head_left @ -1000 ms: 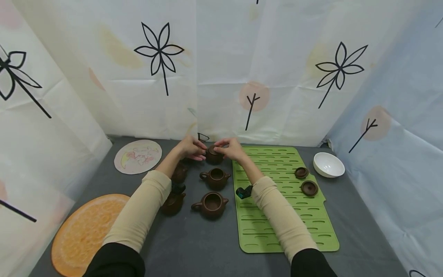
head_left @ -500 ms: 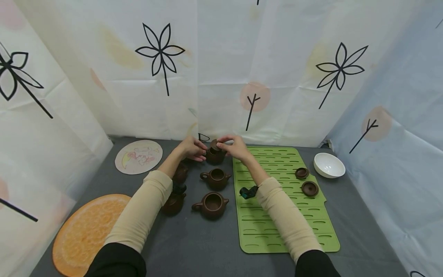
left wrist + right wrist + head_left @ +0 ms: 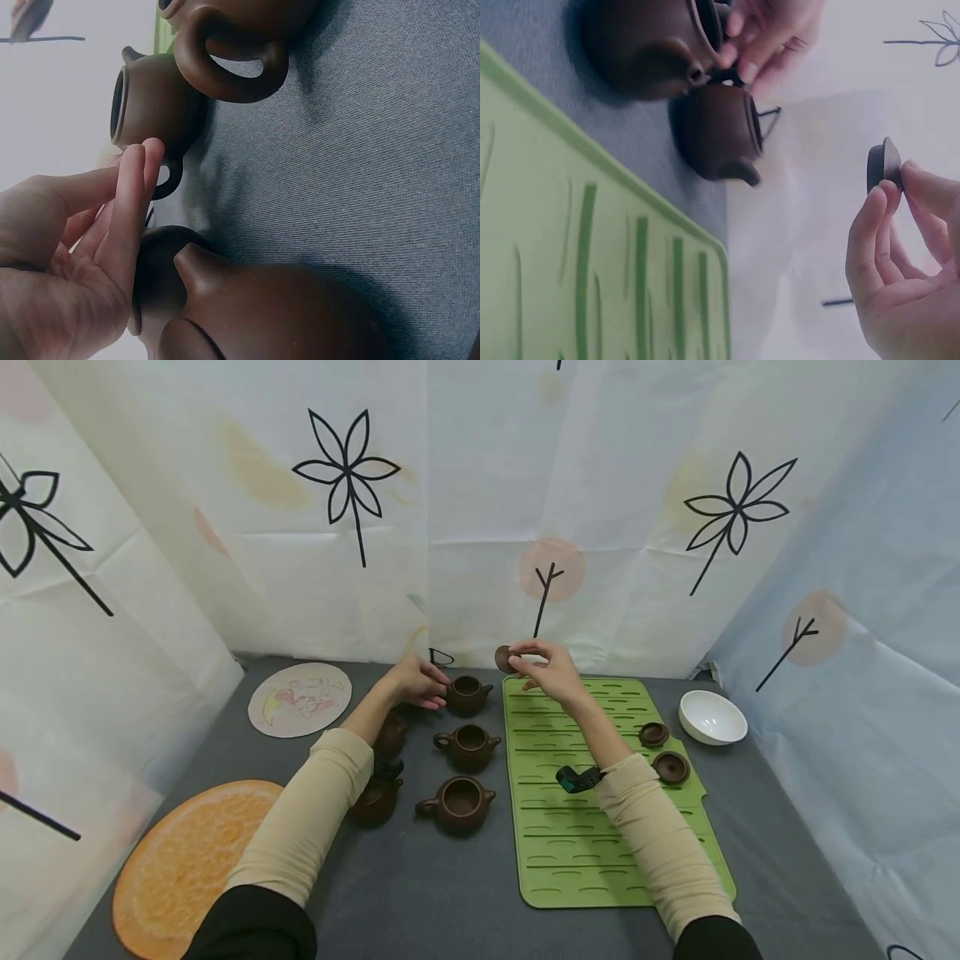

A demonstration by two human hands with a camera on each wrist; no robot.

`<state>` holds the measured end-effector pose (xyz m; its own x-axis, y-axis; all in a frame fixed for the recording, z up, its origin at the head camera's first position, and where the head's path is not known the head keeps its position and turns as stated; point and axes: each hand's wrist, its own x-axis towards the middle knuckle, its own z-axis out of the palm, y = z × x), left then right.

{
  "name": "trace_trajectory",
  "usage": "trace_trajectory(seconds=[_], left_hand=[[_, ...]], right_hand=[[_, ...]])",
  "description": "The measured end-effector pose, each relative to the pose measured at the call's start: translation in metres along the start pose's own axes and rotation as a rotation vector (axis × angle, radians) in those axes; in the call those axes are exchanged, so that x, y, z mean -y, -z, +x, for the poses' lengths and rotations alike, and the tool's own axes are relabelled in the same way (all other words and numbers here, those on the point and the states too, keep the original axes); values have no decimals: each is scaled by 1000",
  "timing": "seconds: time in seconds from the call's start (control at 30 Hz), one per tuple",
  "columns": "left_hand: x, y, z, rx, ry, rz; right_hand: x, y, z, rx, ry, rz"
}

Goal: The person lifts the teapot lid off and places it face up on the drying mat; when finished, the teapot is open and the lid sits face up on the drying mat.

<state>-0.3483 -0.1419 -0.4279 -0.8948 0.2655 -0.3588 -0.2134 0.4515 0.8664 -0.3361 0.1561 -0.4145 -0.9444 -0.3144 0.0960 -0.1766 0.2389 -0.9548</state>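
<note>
In the head view my left hand (image 3: 422,682) is at the handle side of the farthest brown clay teapot (image 3: 467,697), thumb and fingers pinching around its handle. That teapot stands upright and lidless. My right hand (image 3: 551,670) pinches a small round teapot lid (image 3: 504,658) in the air, to the right of this teapot. The right wrist view shows the lid (image 3: 883,166) on edge between thumb and fingertips. Two more lidless teapots, a middle one (image 3: 468,747) and a near one (image 3: 461,805), stand in line. Other teapots (image 3: 375,802) are partly hidden by my left arm.
A green ribbed mat (image 3: 577,827) lies right of the teapots, with two lids (image 3: 653,734) on its right side. Behind it on the right is a white bowl (image 3: 712,717). A pale round mat (image 3: 299,699) and an orange round mat (image 3: 197,865) lie on the left.
My right hand has lifted the lid off the farthest teapot and carried it up and to the right. My left hand has stayed at that teapot.
</note>
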Motion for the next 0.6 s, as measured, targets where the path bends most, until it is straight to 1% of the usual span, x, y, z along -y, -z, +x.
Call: trace_trajectory(seconds=[0.23, 0.33, 0.43, 0.6], left_hand=[[2, 0, 1, 2, -3, -3], [2, -1, 2, 2, -6, -3], [2, -1, 2, 2, -8, -1], [2, 1, 1, 1, -10, 8]], right_hand=[[6, 33, -21, 0, 8, -27], [7, 51, -33, 19, 15, -19], [7, 69, -46, 55, 11, -11], [-3, 99, -64, 98, -13, 4]])
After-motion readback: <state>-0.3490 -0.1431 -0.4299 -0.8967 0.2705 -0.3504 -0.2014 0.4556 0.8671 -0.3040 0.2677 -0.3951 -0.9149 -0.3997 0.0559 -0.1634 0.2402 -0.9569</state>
